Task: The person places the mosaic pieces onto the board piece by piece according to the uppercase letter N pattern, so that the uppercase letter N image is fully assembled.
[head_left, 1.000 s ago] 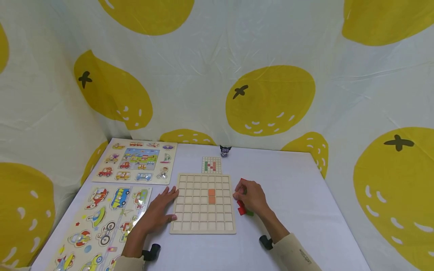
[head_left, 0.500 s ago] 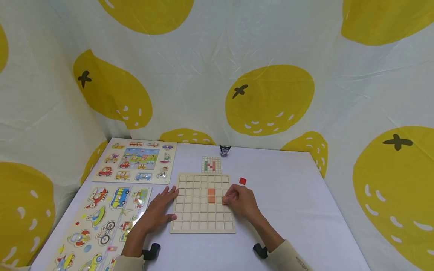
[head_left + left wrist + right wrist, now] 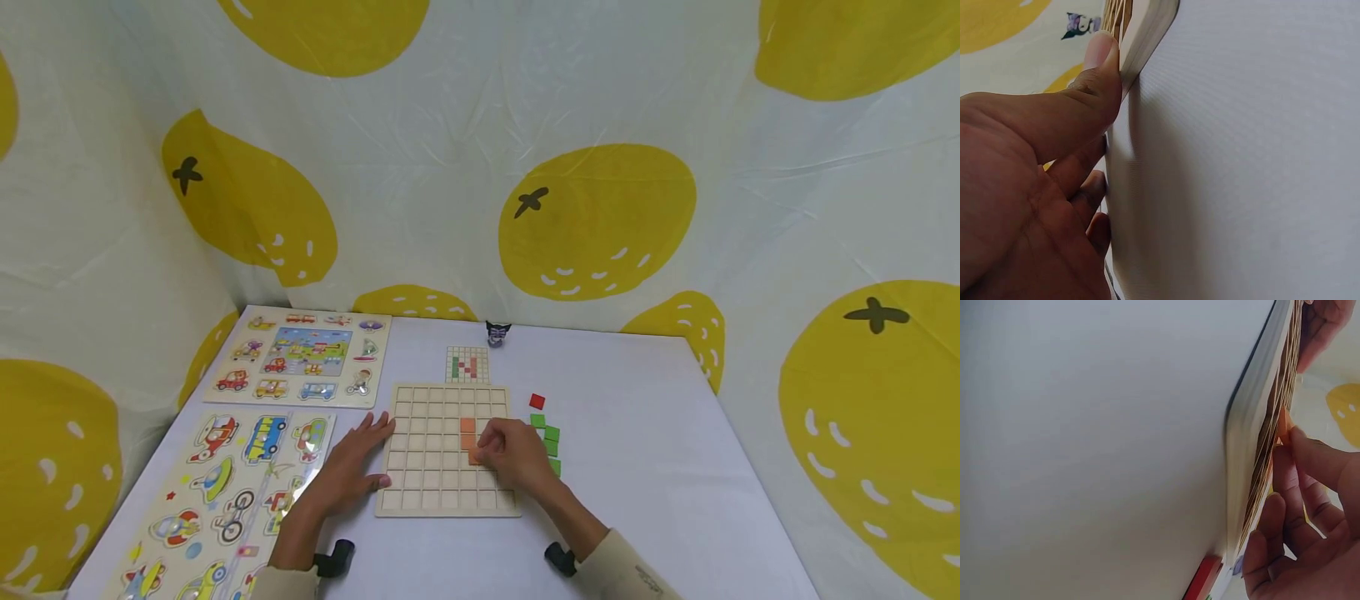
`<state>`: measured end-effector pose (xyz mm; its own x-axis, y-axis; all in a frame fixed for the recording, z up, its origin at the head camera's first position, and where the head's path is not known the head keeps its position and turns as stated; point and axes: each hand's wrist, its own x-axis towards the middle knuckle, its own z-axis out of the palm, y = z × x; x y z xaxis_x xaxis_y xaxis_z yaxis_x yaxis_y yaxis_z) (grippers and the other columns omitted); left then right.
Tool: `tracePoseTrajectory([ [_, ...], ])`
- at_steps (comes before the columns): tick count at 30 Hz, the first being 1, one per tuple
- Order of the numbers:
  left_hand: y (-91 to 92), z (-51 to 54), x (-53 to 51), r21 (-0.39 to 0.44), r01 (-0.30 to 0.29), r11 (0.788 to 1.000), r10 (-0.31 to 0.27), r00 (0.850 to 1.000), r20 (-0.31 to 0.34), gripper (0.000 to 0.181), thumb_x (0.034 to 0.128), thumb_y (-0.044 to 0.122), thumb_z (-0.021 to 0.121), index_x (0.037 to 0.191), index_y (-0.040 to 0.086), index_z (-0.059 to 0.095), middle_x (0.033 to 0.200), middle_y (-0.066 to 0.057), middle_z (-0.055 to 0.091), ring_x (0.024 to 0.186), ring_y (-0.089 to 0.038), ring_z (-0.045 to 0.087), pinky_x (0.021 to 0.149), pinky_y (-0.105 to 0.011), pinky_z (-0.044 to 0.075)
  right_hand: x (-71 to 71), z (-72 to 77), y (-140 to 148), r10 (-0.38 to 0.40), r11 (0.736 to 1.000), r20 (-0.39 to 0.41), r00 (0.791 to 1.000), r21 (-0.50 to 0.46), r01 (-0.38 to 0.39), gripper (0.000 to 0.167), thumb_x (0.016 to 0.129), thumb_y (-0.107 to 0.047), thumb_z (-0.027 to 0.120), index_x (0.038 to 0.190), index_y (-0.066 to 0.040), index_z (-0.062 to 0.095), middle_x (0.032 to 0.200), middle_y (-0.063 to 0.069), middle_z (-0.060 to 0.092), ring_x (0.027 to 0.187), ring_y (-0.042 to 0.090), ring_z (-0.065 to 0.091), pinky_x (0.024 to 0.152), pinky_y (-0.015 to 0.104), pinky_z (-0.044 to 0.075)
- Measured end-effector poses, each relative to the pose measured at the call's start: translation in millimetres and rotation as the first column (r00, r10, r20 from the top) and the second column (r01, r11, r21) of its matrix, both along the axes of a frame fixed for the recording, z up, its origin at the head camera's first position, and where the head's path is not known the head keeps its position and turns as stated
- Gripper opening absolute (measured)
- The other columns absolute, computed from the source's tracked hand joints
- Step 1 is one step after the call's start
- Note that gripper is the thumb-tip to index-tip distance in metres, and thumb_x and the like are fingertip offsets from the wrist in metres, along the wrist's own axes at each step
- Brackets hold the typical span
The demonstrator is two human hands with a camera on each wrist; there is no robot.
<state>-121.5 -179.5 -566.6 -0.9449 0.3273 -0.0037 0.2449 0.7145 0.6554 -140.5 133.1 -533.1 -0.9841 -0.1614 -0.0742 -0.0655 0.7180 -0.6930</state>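
Note:
My right hand (image 3: pixel 516 454) pinches an orange square tile (image 3: pixel 475 457) over the wooden grid board (image 3: pixel 420 509), just below two orange tiles (image 3: pixel 468 433) lying in its cells. In the right wrist view the held tile (image 3: pixel 1284 425) is tilted, one edge toward the grid and the other between thumb and fingers. My left hand (image 3: pixel 351 463) rests at the board's left edge with fingers spread, thumb touching the near part of the rim. The left wrist view shows that thumb (image 3: pixel 1100 75) against the board's corner.
Several green tiles (image 3: pixel 551 442) and a red tile (image 3: pixel 537 402) lie right of the board. A small pattern card (image 3: pixel 457 353) and a dark figurine (image 3: pixel 497 334) stand behind it. Two vehicle puzzle boards (image 3: pixel 255 398) (image 3: pixel 197 475) occupy the left side.
My right hand has moved left from the loose tiles onto the board, bringing an orange tile. The green tiles have come into view behind it. The left hand stays put.

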Motion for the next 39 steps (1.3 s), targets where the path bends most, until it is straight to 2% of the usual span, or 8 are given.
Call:
tracePoseTrajectory([
  [3,-0.2,0.1,-0.7,-0.008,-0.001,1.0,0.002,1.0,0.02,0.096,0.083,0.015,0.089,0.165,0.012,0.039,0.175,-0.007,0.029,0.166,-0.038,0.015,0.135,-0.06,0.015,-0.9,0.0,-4.2,0.009,0.999,-0.008,1.0,0.035,-0.008,0.016,0.089,-0.019,0.087,0.085,-0.021,0.071,0.075,-0.008,0.064,0.073,0.011,0.058,0.06,0.024,0.048],
  [14,-0.4,2.1,-0.8,0.0,0.0,1.0,0.0,1.0,0.029,0.095,0.0831,0.015,0.088,0.164,0.011,0.04,0.175,-0.008,0.029,0.166,-0.039,0.015,0.135,-0.059,0.015,-2.2,6.4,-14.4,0.059,0.992,-0.069,0.996,0.112,-0.051,0.021,0.086,-0.017,0.087,0.077,-0.022,0.069,0.069,-0.009,0.059,0.07,0.008,0.054,0.056,0.022,0.043],
  [18,-0.8,1.8,0.2,0.0,-0.003,1.0,0.003,1.0,0.008,0.095,0.0821,0.015,0.089,0.164,0.01,0.041,0.174,-0.01,0.031,0.165,-0.04,0.017,0.134,-0.061,0.016,-2.3,7.8,-14.9,0.061,0.991,-0.057,0.996,0.126,-0.054,0.025,0.085,-0.02,0.089,0.071,-0.025,0.069,0.069,-0.009,0.057,0.069,0.008,0.052,0.055,0.022,0.042],
  [23,0.2,0.5,0.6,0.021,-0.001,1.0,0.001,1.0,0.001,0.094,0.0824,0.014,0.089,0.163,0.01,0.042,0.174,-0.011,0.032,0.165,-0.041,0.017,0.134,-0.061,0.016,-3.5,5.2,-9.7,0.072,0.993,-0.021,0.997,0.098,-0.07,0.021,0.085,-0.024,0.09,0.074,-0.026,0.072,0.071,-0.009,0.061,0.069,0.008,0.054,0.056,0.022,0.044],
  [29,0.1,-2.0,-1.0,0.007,0.009,1.0,-0.009,1.0,0.013,0.093,0.0844,0.016,0.087,0.164,0.011,0.04,0.175,-0.009,0.03,0.166,-0.039,0.016,0.135,-0.06,0.015,-11.5,2.7,11.7,0.098,0.995,0.03,0.995,0.0,-0.098,0.008,0.087,-0.022,0.089,0.09,-0.022,0.082,0.078,-0.009,0.069,0.071,0.011,0.058,0.057,0.021,0.047],
  [35,-0.2,-0.7,-0.8,0.001,0.01,1.0,-0.01,0.999,0.035,0.094,0.0851,0.016,0.087,0.165,0.011,0.038,0.175,-0.008,0.028,0.167,-0.038,0.014,0.135,-0.059,0.013,-18.2,10.8,40.6,0.01,1.0,0.009,1.0,-0.007,-0.01,0.019,0.087,-0.016,0.087,0.105,-0.018,0.083,0.081,-0.007,0.071,0.077,0.015,0.056,0.059,0.022,0.044],
  [39,-0.4,0.2,0.5,0.013,0.004,1.0,-0.005,1.0,0.017,0.093,0.0837,0.015,0.088,0.164,0.01,0.04,0.175,-0.009,0.03,0.166,-0.04,0.016,0.134,-0.06,0.015,-20.3,15.0,57.6,-0.064,0.998,0.013,0.998,0.015,0.063,0.023,0.087,-0.014,0.087,0.109,-0.017,0.082,0.085,-0.005,0.071,0.081,0.016,0.058,0.061,0.022,0.051],
])
